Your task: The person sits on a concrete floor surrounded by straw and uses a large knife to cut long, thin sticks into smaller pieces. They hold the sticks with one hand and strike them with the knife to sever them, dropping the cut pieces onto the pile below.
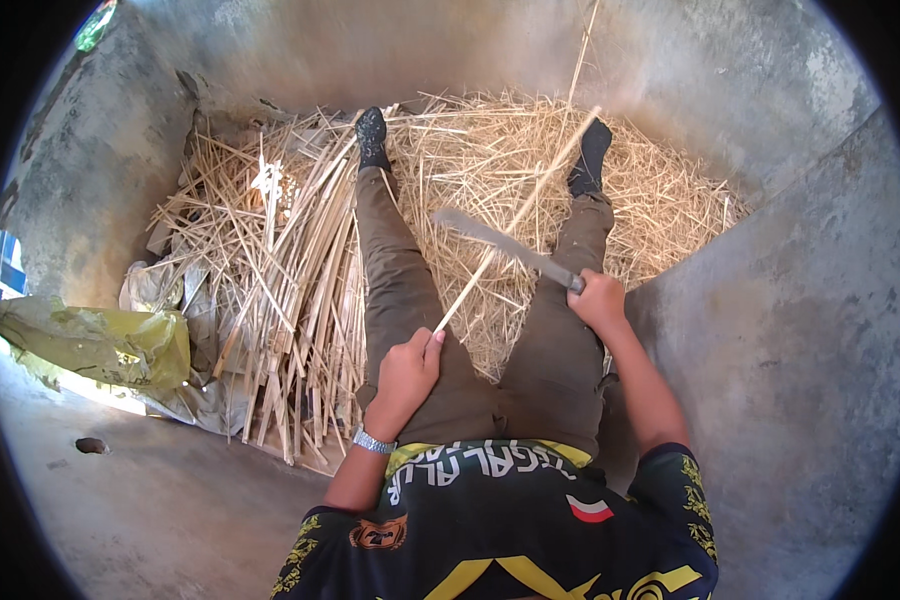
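Between my outstretched legs, my left hand [408, 372] grips the near end of a long pale bamboo strip [535, 196], which slants away to the upper right toward my right foot. My right hand [598, 300] is closed round the dark handle of a machete [505, 243]. Its broad, slightly blurred blade points to the upper left and crosses the strip; whether the two touch I cannot tell. Under them lies a thick bed of thin pale shavings [470, 160]. To the left of my left leg is a heap of split bamboo strips [315, 290], many lying lengthwise.
Grey concrete walls [770, 320] stand at the back and on the right. A torn yellowish plastic sheet [120, 345] hangs at the left, near crumpled pale sacking [195, 300]. The concrete at the lower left has a small hole [92, 446]. Dark socks cover my feet [372, 138].
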Demonstrator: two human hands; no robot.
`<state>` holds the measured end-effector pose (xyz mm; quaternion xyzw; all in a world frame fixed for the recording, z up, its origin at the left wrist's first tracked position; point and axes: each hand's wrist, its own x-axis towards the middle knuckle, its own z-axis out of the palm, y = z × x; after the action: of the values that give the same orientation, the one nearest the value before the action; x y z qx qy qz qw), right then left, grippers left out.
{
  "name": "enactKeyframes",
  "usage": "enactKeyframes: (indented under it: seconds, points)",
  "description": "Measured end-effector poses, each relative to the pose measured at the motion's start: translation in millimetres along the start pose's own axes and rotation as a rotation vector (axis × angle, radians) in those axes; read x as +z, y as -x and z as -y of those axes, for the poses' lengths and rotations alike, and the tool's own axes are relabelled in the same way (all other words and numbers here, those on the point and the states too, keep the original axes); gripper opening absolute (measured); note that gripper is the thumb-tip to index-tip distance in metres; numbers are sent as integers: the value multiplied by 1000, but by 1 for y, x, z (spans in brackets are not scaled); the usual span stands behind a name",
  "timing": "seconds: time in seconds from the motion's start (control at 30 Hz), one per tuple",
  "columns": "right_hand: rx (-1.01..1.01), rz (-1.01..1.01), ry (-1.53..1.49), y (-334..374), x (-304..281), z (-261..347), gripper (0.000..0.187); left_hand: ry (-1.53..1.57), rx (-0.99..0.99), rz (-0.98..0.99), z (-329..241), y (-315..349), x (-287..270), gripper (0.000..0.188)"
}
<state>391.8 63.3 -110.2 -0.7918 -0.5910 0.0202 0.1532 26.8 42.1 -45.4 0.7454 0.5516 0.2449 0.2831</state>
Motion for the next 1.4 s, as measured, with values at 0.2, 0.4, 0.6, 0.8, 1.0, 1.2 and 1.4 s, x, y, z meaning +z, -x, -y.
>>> enactKeyframes:
  seconds: [0.2, 0.4, 0.6, 0.8, 1.0, 1.2, 1.4]
  points:
    - [370, -112, -148, 5, 9, 17, 26, -219, 122, 108, -6, 21, -26, 34]
    - [119, 9, -51, 16, -5, 21, 30, -153, 160, 103, -1, 18, -35, 35]
    - [402, -94, -109, 7, 5, 19, 31, 3, -19, 200, 49, 22, -74, 40]
    - [229, -10, 21, 14, -7, 28, 25, -136, -130, 90, 54, 31, -86, 56]
    - [40, -47, 119, 12, 3, 27, 19, -500, 65, -81, 74, 20, -88, 43]
    - [65, -38, 110, 9, 2, 28, 18, -394, 333, -121, 9, -64, -45, 35]
    - [163, 9, 78, 11, -9, 31, 24, -119, 75, 374, 37, -153, 58, 42]
